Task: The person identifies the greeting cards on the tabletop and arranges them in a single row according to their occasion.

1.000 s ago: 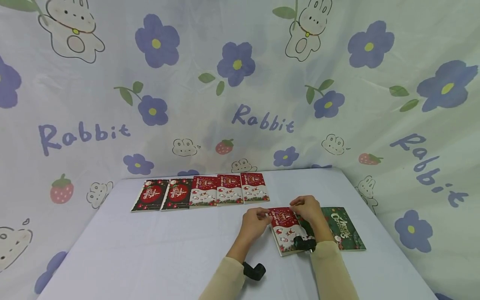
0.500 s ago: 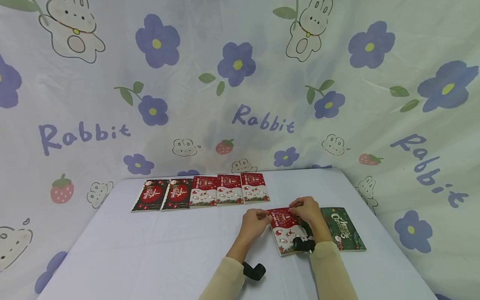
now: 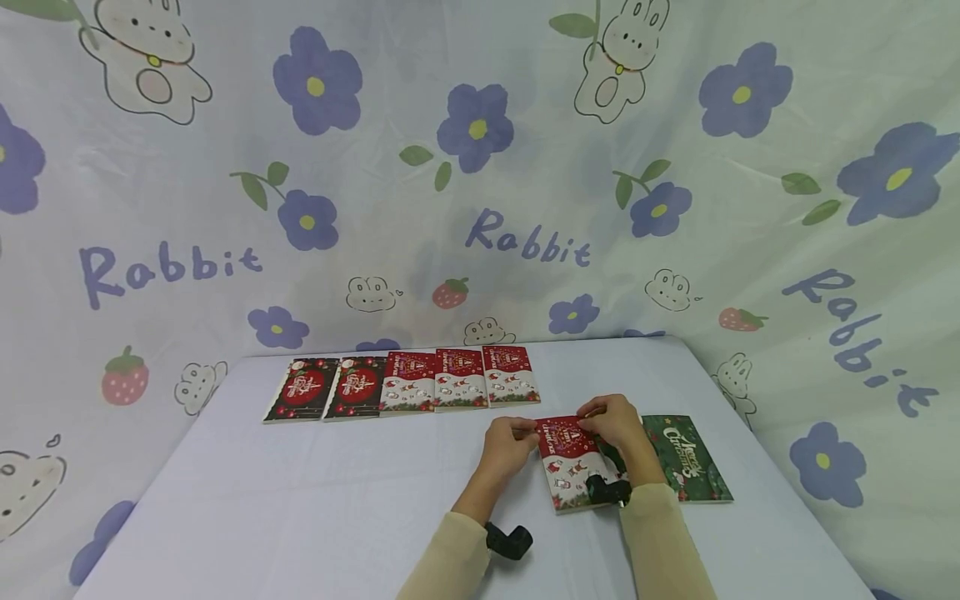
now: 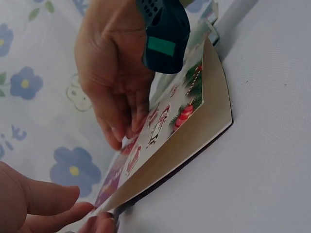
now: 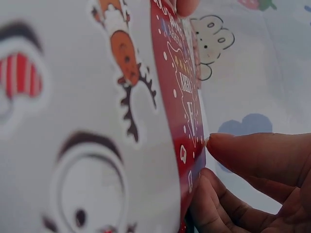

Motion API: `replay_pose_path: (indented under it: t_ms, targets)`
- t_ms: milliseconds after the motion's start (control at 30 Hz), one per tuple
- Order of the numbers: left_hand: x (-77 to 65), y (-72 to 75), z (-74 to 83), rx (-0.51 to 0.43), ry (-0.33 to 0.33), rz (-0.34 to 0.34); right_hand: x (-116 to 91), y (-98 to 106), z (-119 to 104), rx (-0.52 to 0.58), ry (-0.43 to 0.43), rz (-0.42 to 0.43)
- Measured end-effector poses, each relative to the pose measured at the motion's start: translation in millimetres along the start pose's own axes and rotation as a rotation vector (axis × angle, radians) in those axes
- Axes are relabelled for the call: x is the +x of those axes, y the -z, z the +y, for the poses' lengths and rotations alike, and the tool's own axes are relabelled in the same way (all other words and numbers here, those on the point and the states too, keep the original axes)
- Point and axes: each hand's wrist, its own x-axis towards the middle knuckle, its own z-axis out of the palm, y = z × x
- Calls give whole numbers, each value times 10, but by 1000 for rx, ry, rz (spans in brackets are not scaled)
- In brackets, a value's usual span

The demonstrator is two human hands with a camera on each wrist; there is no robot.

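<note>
The grip is a nearly closed pinch, the left hand point(image 3: 506, 445) and right hand point(image 3: 617, 421) each nipping a top corner of the gaping red-and-white booklet point(image 3: 568, 463) left of the green booklet point(image 3: 692, 460), and uneven pulling might bend those corners or slip one loose.

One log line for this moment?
Left hand: holds red-white Christmas booklet, far-left corner | Right hand: pinches far-right corner | Nearby: green Merry Christmas booklet

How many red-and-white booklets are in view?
4: at the back, the third booklet, fourth booklet and fifth booklet from the left, and a nearer booklet pinched by the left hand and right hand. Any underneath would be hidden.
</note>
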Motion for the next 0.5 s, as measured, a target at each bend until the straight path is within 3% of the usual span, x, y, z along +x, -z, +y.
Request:
replay_pose_path:
  t_ms: [300, 500]
  targets:
    - [7, 5, -11, -27, -3, 9, 15, 4, 4, -8, 16, -4]
    - [19, -17, -25, -48, -33, 87, 16, -5, -14, 23, 16, -17]
